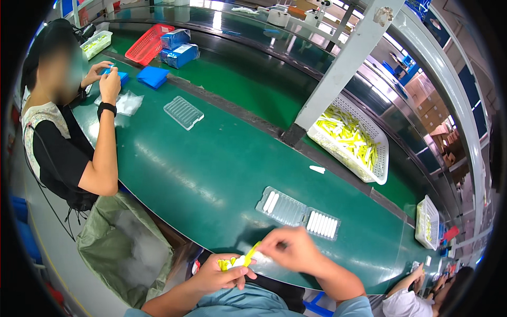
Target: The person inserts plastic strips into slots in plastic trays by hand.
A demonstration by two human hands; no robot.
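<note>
My left hand [214, 276] is curled around several small yellow-and-white plastic sticks [232, 262] near the table's front edge. My right hand [296, 249] pinches the upper end of one yellow stick [253, 252], which stands tilted above the others. Just beyond my hands lies an open transparent plastic case [288, 204]. Its right half holds a row of several white sticks [322, 224], and a few more white pieces [271, 202] sit at the far left of the other half.
A loose white piece [317, 169] lies near a white basket [381, 158] heaped with yellow-and-white sticks. A metal post [343, 68] rises beside it. At left, a co-worker [50, 153] handles something blue near another transparent case [183, 112], blue packs [153, 77] and a red basket [143, 46].
</note>
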